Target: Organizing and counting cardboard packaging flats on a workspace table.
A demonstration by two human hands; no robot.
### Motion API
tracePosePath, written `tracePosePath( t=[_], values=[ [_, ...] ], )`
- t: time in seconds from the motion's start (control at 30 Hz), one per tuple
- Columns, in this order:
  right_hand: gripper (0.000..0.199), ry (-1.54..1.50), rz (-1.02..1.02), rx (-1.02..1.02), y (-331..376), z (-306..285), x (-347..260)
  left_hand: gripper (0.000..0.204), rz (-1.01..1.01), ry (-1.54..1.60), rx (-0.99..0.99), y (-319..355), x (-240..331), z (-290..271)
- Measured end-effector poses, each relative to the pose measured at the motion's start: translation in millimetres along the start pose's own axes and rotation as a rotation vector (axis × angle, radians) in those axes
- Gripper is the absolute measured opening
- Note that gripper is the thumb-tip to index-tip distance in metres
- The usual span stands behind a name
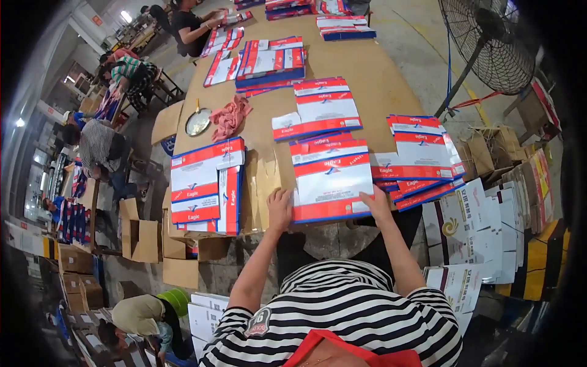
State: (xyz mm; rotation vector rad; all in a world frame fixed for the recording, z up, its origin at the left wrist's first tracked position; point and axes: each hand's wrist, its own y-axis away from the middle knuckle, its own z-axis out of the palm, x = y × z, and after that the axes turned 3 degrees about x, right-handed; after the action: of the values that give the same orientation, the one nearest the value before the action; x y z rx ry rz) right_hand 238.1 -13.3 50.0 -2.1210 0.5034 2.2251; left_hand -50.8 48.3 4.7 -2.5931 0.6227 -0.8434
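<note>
Right in front of me, a flat printed carton sheet (333,183) in red, white and blue lies at the table's near edge. My left hand (281,209) is at its left edge, fingers bent beside the sheet. My right hand (378,205) grips the opposite edge near the lower corner, its thumb on top. Under and behind this sheet, more red and blue cartons show. A stack of flat cartons (195,183) stands to the left of my left hand. Another fanned stack (422,150) sits to the right of my right hand.
On the brown table (382,73) are more carton stacks (269,64), a pink cloth (231,116) and a round dish of pale paste (197,122). A large fan (483,49) stands at the right. White printed sheets (471,226) are piled below it. Several people work at the left and far end.
</note>
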Motion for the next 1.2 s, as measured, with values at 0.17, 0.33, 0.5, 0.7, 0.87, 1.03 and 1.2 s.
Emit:
tracePosePath(
  t=[0.17,0.33,0.5,0.7,0.87,1.03,1.2],
  values=[
    [0.032,-0.214,-0.121,0.005,27,4,-31,0.030,-0.089,0.257,0.144,-3,19,-25],
    [0.032,-0.326,-0.160,-0.066,30,-15,-68,0.027,0.050,0.255,0.355,-31,57,-70],
    [0.036,-0.360,-0.237,-0.066,38,-19,-109,0.022,0.151,0.272,0.485,-49,80,-104],
    [0.036,-0.380,-0.319,-0.093,50,-28,-129,0.021,0.300,0.219,0.600,-60,106,-137],
    [0.035,-0.438,-0.310,-0.072,49,-30,-132,0.021,0.369,0.176,0.616,-64,115,-147],
    [0.036,-0.470,-0.213,-0.028,35,-34,-122,0.019,0.352,0.211,0.635,-66,112,-137],
    [0.038,-0.281,-0.116,-0.036,5,-29,-92,0.016,0.150,0.166,0.607,-84,85,-112]
  ],
)
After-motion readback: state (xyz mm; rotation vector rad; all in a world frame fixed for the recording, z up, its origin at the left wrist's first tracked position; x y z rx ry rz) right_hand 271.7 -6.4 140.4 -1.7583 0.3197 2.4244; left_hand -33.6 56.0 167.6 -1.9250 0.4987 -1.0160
